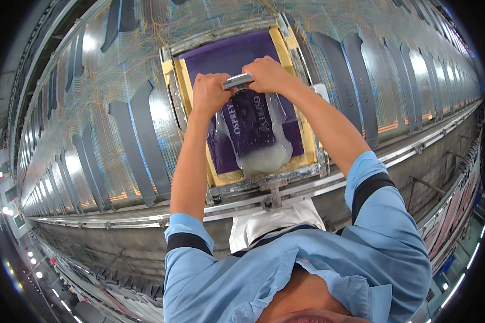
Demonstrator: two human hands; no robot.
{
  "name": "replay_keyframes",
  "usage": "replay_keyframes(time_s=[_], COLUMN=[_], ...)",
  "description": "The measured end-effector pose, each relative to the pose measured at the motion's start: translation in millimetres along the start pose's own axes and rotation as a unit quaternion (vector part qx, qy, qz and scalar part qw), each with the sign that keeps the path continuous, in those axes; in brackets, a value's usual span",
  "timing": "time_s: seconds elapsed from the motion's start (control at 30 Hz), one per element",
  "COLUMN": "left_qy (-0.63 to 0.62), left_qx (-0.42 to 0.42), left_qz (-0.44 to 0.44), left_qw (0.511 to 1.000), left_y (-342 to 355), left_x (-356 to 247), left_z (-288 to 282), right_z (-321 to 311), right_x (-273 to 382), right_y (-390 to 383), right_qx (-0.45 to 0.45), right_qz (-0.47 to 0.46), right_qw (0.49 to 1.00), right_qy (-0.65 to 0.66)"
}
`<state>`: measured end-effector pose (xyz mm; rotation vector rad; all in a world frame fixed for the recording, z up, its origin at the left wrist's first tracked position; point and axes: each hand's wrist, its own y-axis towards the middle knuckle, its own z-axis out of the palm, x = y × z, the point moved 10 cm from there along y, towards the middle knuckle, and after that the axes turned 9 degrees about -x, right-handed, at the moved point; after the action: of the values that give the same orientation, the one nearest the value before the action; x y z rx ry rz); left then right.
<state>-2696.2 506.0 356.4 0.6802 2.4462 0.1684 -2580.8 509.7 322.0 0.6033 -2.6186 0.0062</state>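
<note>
Head view: both hands (213, 96) (269, 75) on metal handle (237, 81)

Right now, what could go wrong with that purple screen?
The pale paste pools by the near edge of the screen, so a hard pull might push some onto the frame.

The left hand and right hand hold the bar at a slant, so pressure might be uneven.

Dark pieces lie on both sides; stray drips could mark them.
</note>
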Motion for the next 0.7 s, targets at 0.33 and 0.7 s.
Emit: replay_keyframes(time_s=[0.33, 0.7], left_qy=[0.014, 0.057], left_qx=[-0.003, 0.052], left_qz=[0.020, -0.011], left_qw=[1.000, 0.997], left_y=[-157.2, 16.3], left_x=[-93.2, 6.4], left_z=[4.0, -0.2], right_z=[14.9, -5.8], right_x=[80.5, -3.9], right_y=[-167.2, 13.8], right_qx=[0.024, 0.056], right_qz=[-0.039, 0.011], right_qw=[0.998, 0.998], right_qy=[0.041, 0.006])
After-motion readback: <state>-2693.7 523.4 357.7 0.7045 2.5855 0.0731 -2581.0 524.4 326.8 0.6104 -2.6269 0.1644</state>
